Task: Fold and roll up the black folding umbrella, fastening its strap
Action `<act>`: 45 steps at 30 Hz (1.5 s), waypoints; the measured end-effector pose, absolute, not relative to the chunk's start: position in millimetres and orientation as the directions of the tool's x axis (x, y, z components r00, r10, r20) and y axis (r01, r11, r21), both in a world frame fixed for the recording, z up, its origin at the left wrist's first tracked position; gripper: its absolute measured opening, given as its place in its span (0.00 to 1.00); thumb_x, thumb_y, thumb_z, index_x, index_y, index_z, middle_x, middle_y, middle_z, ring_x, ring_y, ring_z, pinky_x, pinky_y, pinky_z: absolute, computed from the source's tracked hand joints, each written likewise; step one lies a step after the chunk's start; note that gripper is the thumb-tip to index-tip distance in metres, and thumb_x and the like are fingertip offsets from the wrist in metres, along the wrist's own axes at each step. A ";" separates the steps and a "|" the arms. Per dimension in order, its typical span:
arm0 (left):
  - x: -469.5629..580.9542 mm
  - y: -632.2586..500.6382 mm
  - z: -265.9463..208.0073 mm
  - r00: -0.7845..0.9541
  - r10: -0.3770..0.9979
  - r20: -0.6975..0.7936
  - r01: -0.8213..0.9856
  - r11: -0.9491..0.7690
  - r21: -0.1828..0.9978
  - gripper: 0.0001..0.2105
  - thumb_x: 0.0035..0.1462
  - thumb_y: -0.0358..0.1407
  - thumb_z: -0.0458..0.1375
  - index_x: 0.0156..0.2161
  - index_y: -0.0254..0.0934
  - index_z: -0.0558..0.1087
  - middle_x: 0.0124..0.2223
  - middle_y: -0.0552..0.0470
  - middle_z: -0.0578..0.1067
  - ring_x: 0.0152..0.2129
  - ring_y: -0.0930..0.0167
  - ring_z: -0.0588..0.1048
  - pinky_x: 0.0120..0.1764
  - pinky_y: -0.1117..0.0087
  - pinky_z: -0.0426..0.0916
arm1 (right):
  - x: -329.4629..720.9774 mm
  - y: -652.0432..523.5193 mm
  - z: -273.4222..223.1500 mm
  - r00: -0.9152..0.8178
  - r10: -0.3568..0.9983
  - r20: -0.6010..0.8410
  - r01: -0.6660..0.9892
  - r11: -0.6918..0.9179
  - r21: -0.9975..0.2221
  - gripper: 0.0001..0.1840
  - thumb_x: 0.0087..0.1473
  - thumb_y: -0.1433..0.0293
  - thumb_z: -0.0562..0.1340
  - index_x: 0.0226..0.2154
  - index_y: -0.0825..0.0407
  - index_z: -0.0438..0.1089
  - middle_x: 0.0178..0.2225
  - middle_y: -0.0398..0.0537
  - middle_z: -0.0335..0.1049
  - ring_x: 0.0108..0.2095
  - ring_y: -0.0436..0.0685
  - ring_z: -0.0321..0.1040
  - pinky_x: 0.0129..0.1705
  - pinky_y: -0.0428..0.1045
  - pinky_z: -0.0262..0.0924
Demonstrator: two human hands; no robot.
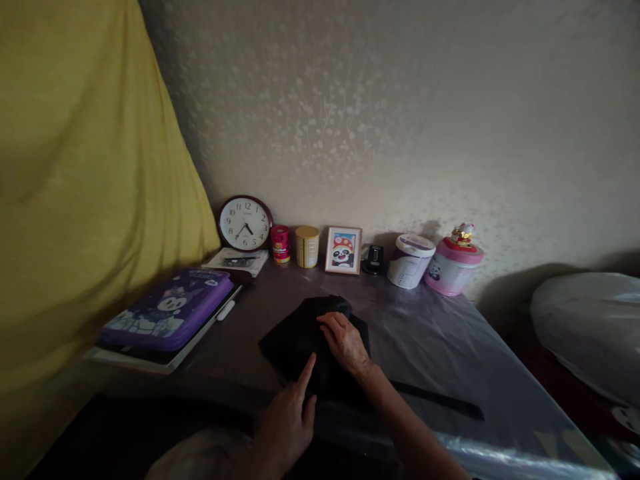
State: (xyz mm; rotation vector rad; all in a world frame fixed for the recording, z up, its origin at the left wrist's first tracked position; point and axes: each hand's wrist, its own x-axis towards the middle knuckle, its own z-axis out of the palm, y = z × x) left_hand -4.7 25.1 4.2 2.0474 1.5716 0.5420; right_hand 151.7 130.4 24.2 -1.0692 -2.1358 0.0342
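Observation:
A dark black piece of folded fabric (290, 340) lies on the table in front of me, with a flat black strap (440, 399) running out to the right. My right hand (346, 341) rests on top of the fabric, its fingers slightly bent and lying against it. At the fabric's near edge is my left hand (290, 420), index finger stretched out onto the cloth and thumb held apart. Its other fingers are mostly hidden. Dim light hides the folds, so what kind of article the fabric is cannot be made out.
A purple case (170, 310) lies on books at the left, beside a yellow curtain (100, 167). Along the wall stand a clock (246, 223), a red can (281, 244), a yellow tin (307, 247), a panda picture (343, 251), and two tubs (411, 261). The table (425, 333) has a shiny cover.

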 end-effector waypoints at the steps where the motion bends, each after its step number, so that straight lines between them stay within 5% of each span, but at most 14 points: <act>1: -4.7 24.9 3.9 0.251 0.968 0.011 0.767 -0.206 0.608 0.28 0.59 0.34 0.41 0.64 0.39 0.41 0.47 0.47 0.73 0.41 0.70 0.72 0.47 0.72 0.60 | 153.5 125.4 23.0 -0.383 0.697 0.606 0.673 0.660 -0.334 0.12 0.59 0.72 0.52 0.42 0.51 0.67 0.40 0.50 0.69 0.42 0.54 0.65 0.48 0.52 0.60; 10: -6.4 24.8 4.6 0.236 0.972 -0.010 0.746 -0.174 0.643 0.28 0.58 0.34 0.42 0.64 0.40 0.42 0.46 0.48 0.74 0.41 0.71 0.72 0.46 0.73 0.62 | 178.3 167.2 5.6 -0.342 0.720 0.604 0.746 0.599 -0.291 0.13 0.58 0.74 0.51 0.42 0.53 0.69 0.46 0.53 0.70 0.48 0.57 0.64 0.50 0.56 0.57; 16: -6.7 26.2 5.1 0.223 0.974 -0.021 0.729 -0.153 0.668 0.28 0.58 0.35 0.42 0.64 0.40 0.43 0.42 0.48 0.75 0.41 0.70 0.73 0.47 0.70 0.61 | 202.0 171.4 5.6 -0.129 0.802 0.583 0.769 0.452 -0.452 0.15 0.56 0.75 0.50 0.42 0.54 0.67 0.45 0.54 0.69 0.46 0.56 0.65 0.49 0.54 0.59; 20: -7.0 25.8 7.6 0.210 0.977 -0.027 0.714 -0.134 0.688 0.28 0.58 0.36 0.43 0.63 0.41 0.44 0.45 0.49 0.75 0.43 0.69 0.72 0.48 0.71 0.61 | 215.5 147.4 -1.7 -0.114 0.860 0.497 0.762 0.397 -0.512 0.14 0.55 0.76 0.50 0.40 0.52 0.67 0.37 0.49 0.70 0.38 0.54 0.69 0.43 0.50 0.63; 27: -6.9 25.2 10.4 0.186 0.982 -0.039 0.698 -0.104 0.709 0.28 0.57 0.36 0.44 0.63 0.41 0.45 0.44 0.50 0.76 0.40 0.70 0.73 0.46 0.72 0.63 | 243.4 124.9 -5.6 -0.084 0.932 0.353 0.864 0.244 -0.439 0.15 0.54 0.76 0.49 0.40 0.53 0.69 0.38 0.51 0.70 0.39 0.56 0.68 0.43 0.52 0.62; 33: -6.8 25.8 14.5 0.156 0.985 -0.077 0.679 -0.050 0.733 0.28 0.58 0.39 0.45 0.63 0.42 0.46 0.37 0.51 0.77 0.35 0.70 0.75 0.40 0.73 0.65 | 249.6 85.7 4.0 -0.428 0.851 0.306 0.756 0.522 -0.395 0.13 0.54 0.75 0.52 0.36 0.48 0.70 0.39 0.46 0.70 0.41 0.54 0.67 0.45 0.51 0.60; 38: -4.9 25.8 18.4 0.161 0.959 -0.233 0.635 0.080 0.769 0.30 0.59 0.41 0.45 0.64 0.40 0.39 0.23 0.58 0.75 0.18 0.73 0.73 0.32 0.71 0.67 | 253.0 76.3 9.0 -0.303 0.878 0.370 0.775 0.453 -0.441 0.12 0.55 0.74 0.52 0.32 0.48 0.70 0.34 0.45 0.72 0.37 0.55 0.68 0.43 0.52 0.62; 45: -3.5 23.3 12.3 0.184 0.983 -0.008 0.695 -0.124 0.708 0.28 0.57 0.34 0.45 0.63 0.43 0.46 0.42 0.50 0.76 0.39 0.69 0.74 0.43 0.71 0.65 | 211.8 100.1 2.5 -0.150 0.927 0.343 0.732 0.337 -0.592 0.14 0.56 0.69 0.52 0.43 0.53 0.67 0.39 0.53 0.74 0.39 0.59 0.72 0.42 0.53 0.65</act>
